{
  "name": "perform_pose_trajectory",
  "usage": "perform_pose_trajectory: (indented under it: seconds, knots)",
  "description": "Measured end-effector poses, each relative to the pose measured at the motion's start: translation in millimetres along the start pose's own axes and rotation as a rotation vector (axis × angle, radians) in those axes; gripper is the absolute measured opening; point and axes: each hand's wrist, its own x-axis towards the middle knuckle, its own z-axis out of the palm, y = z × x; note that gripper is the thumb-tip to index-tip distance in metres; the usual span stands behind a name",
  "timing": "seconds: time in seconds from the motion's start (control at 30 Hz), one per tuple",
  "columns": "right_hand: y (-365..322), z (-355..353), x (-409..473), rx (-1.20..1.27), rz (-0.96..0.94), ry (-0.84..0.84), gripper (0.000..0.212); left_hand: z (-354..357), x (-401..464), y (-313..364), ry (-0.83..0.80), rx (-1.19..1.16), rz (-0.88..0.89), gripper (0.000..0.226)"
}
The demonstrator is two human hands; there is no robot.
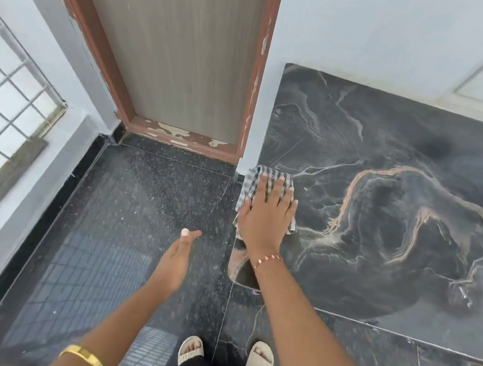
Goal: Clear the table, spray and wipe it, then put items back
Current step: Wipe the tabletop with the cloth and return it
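A dark marble table top [384, 218] with pale and orange veins fills the right of the head view. A black-and-white checked cloth [258, 179] lies at the table's left edge, partly hanging over it. My right hand [267, 214] presses flat on the cloth with straight fingers. My left hand [175, 257] hovers over the floor to the left of the table, fingers straight and relaxed, holding nothing. No other items show on the table surface.
A wooden door [185, 44] with a chipped brown frame stands straight ahead. A barred window [4, 93] is on the left wall. The dark speckled floor [144, 206] lies below, with my feet in pale sandals [258, 362] near the table corner. A white wall [379, 31] backs the table.
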Motion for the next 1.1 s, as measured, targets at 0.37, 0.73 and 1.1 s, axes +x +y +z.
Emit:
perform_pose_trajectory:
  seconds: [0.37,0.73,1.1]
  knots:
    - [3.6,0.7,2.1,-0.026,-0.119,0.029,0.055,3.0,-0.2,-1.5,-0.061,-0.014,0.041,0.06]
    - [73.8,8.4,-109.1,-0.114,-0.276,0.057,0.05,37.1,-22.0,36.5,0.04,0.307,0.39,0.057]
    - [178.9,-18.0,-118.1,-0.087,0.022,0.072,0.054,121.2,-46.2,51.6,-0.124,0.83,0.736,0.084]
